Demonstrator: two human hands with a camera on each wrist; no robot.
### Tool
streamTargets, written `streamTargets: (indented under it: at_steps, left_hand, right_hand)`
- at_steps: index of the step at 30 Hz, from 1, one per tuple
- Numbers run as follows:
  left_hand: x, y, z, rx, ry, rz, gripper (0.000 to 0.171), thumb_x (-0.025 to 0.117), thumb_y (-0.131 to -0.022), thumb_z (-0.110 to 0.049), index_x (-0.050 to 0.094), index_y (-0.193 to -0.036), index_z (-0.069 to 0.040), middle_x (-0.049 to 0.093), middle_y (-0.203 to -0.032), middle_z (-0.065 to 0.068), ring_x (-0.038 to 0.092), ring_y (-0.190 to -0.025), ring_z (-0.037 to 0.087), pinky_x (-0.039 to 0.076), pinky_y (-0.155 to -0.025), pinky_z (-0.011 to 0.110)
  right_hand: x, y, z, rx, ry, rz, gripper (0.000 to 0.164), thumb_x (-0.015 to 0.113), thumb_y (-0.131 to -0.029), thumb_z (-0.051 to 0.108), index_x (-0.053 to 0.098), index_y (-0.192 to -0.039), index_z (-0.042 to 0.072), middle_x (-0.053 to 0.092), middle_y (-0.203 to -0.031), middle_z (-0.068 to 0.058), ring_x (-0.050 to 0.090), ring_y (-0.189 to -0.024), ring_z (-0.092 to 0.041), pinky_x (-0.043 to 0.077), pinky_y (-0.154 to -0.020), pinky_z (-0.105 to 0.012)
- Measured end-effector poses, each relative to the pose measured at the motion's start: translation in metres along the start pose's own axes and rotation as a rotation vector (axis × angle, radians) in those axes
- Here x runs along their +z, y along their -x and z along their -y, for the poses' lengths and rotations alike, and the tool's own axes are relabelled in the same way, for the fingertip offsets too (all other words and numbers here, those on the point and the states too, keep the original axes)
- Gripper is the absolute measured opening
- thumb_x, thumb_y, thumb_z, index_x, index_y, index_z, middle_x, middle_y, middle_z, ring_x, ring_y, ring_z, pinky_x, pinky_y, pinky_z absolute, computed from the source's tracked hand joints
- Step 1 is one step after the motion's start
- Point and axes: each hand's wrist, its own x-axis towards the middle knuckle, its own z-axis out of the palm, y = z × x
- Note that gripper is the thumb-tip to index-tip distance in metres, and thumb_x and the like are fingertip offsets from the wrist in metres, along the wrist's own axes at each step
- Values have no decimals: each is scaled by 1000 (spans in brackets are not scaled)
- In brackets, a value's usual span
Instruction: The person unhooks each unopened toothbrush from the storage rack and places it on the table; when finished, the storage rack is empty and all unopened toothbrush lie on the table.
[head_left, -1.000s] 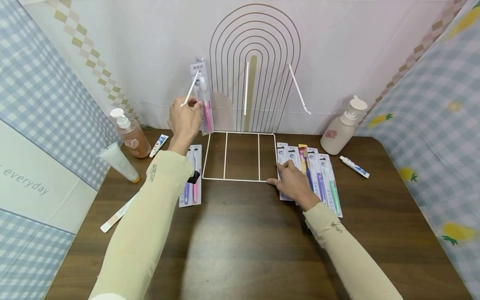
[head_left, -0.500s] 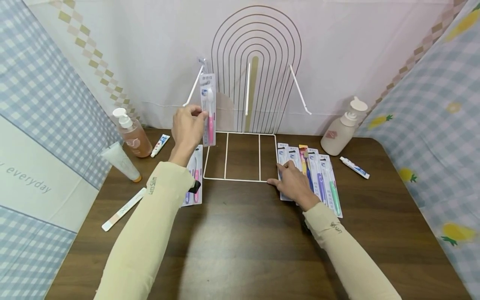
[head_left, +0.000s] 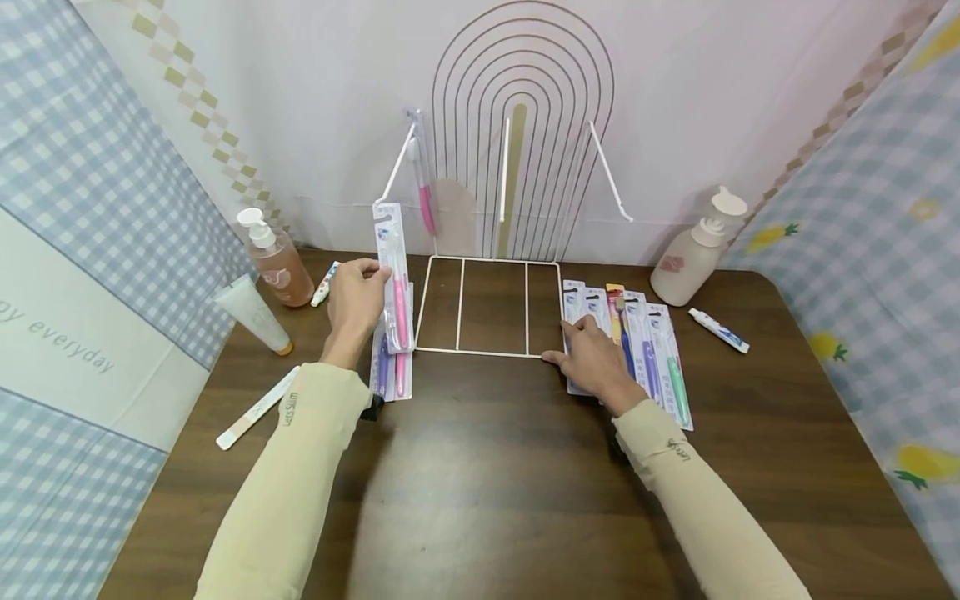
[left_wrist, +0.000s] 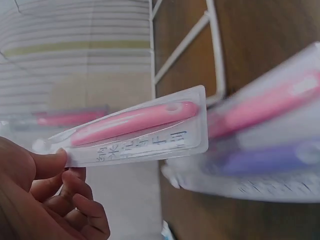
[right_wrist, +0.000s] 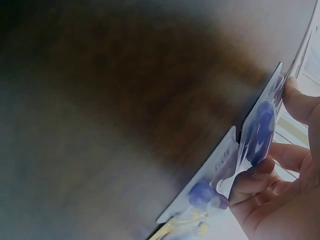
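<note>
My left hand (head_left: 356, 304) pinches a packaged pink toothbrush (head_left: 401, 308) by its edge, upright just below the tip of the rack's left hook (head_left: 393, 171). In the left wrist view, thumb and fingertips grip the side of its blister pack. Farther back on that hook hangs another pink toothbrush pack (head_left: 427, 204). Under the held pack, more toothbrush packs (head_left: 402, 385), pink and purple, lie on the table. My right hand (head_left: 591, 354) rests over the leftmost of the right-hand row of toothbrush packs (head_left: 675, 383), thumb at the front corner of the white wire rack (head_left: 487, 353).
The rack's middle hook (head_left: 504, 171) and right hook (head_left: 611, 171) jut forward. Pump bottles stand at the back left (head_left: 281, 271) and back right (head_left: 686, 262). A white tube (head_left: 255, 315), a slim white box (head_left: 258, 408) and small toothpaste tubes (head_left: 718, 330) lie around.
My left hand has brought the toothbrush pack down and forward from beside the left hook to below its tip, uncovering the pack hanging behind. The right hand has stayed in place.
</note>
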Motion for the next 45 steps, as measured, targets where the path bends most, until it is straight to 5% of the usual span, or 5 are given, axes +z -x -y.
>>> streamTargets:
  at_steps: [7, 12, 19, 23, 45]
  left_hand:
    - [-5, -1, 34, -73, -52, 33, 41, 61, -116, -28, 77, -143, -3, 79, -140, 22, 72, -122, 40, 56, -111, 62]
    - [-4, -15, 68, -134, -81, 67, 40, 67, -113, -33, 79, -142, -7, 80, -140, 19, 74, -123, 38, 58, -105, 61]
    - [17, -53, 132, -175, -178, 108, 39, 70, -111, -38, 83, -136, -12, 80, -141, 16, 74, -122, 37, 59, -100, 58]
    - [22, -60, 151, -190, -175, 139, 35, 72, -109, -38, 84, -130, -13, 81, -138, 16, 75, -120, 38, 59, -101, 59]
    - [15, -46, 156, -201, -213, 134, 27, 78, -103, -37, 87, -115, -15, 83, -124, 16, 75, -109, 35, 59, -87, 49]
  right_hand:
    - [-2, 2, -1, 4, -3, 5, 81, 74, -110, 50, 53, -168, -2, 59, -148, -29, 71, -114, -41, 63, -87, -59]
    - [-3, 2, -2, 11, 9, 18, 81, 73, -111, 51, 51, -169, -2, 59, -149, -30, 69, -111, -39, 62, -83, -56]
    - [-2, 1, -4, 21, 10, 22, 82, 75, -110, 49, 50, -170, -1, 58, -148, -30, 65, -103, -34, 58, -75, -48]
    - [0, 1, -4, 15, 5, 17, 82, 75, -110, 48, 50, -169, -2, 59, -147, -30, 65, -102, -34, 58, -75, -48]
    - [0, -1, 1, 4, 10, 26, 83, 74, -111, 51, 49, -171, -1, 58, -149, -29, 65, -103, -34, 57, -73, -46]
